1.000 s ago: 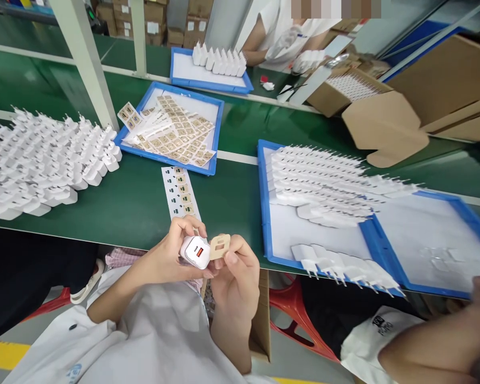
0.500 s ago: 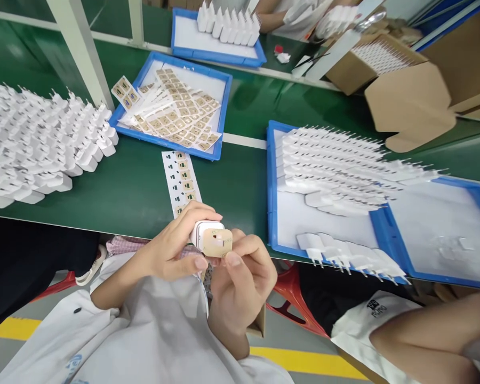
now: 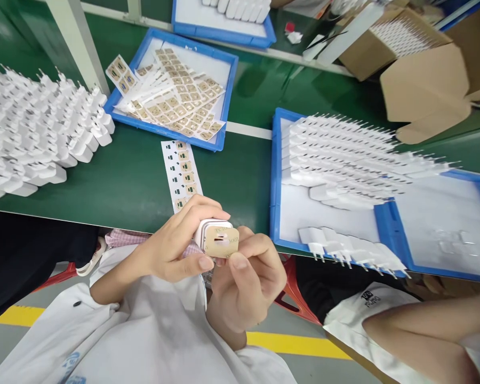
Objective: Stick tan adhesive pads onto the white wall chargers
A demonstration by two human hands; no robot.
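Note:
Held in my left hand [image 3: 176, 245] is a small white plug adapter [image 3: 202, 232], its end face turned to the right. My fingers lie over its top and the thumb is below. A tan sticker [image 3: 220, 250] with small cutouts and faint print lies across that end face. Between thumb and forefinger, my right hand [image 3: 250, 277] pinches the sticker's lower right edge. I cannot tell how much of the sticker touches the adapter. Just beyond my left hand, a sticker sheet [image 3: 181, 166] with tan pieces and dark openings lies on the green table [image 3: 132, 181].
Many white adapters [image 3: 36, 128] crowd the table's left side. A blue tray [image 3: 232, 74] holds loose sticker sheets. To the right, another blue tray [image 3: 276, 176] carries rows of adapters [image 3: 336, 154], prongs up. A co-worker's arm [image 3: 428, 325] is at lower right; an open cardboard box [image 3: 364, 53] stands behind.
The view has tilted slightly downward. Both hands, with the adapter and sticker, have shifted a little right, and more of the sticker's printed face shows. The grips are unchanged.

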